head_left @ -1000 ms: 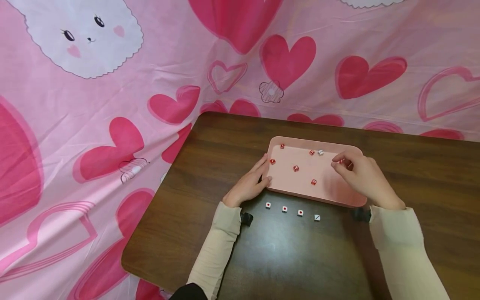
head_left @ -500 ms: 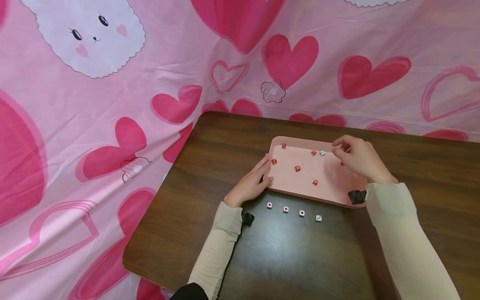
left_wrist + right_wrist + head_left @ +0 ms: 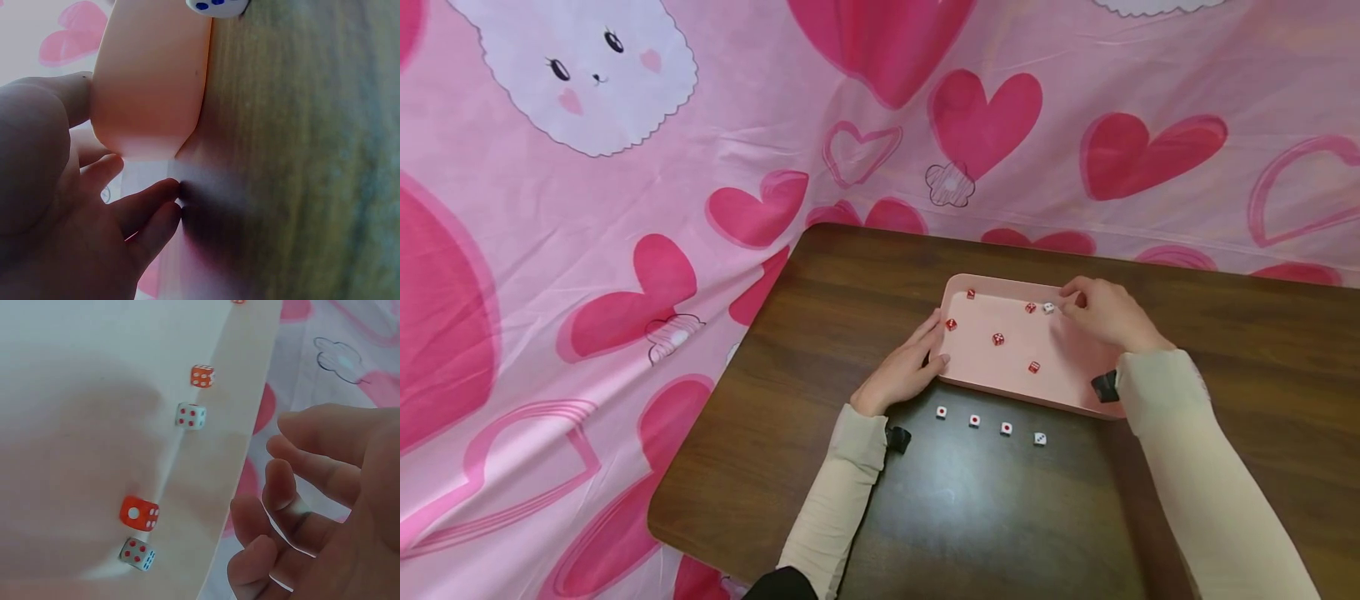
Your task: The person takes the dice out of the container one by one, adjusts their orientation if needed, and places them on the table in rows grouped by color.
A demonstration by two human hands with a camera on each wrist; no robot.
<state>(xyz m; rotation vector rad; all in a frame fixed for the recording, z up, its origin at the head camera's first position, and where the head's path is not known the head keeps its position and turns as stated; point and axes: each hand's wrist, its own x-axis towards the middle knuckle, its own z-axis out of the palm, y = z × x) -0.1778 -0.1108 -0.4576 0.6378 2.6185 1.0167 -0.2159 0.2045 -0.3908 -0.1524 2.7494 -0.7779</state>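
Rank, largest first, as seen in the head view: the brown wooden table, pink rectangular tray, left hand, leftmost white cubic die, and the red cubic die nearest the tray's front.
1. Brown wooden table
2. Pink rectangular tray
3. Left hand
4. Leftmost white cubic die and red cubic die: too alike to rank.

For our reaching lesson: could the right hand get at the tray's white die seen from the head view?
Probably yes: the right hand looks empty, close to the white die, with nothing visible between them.
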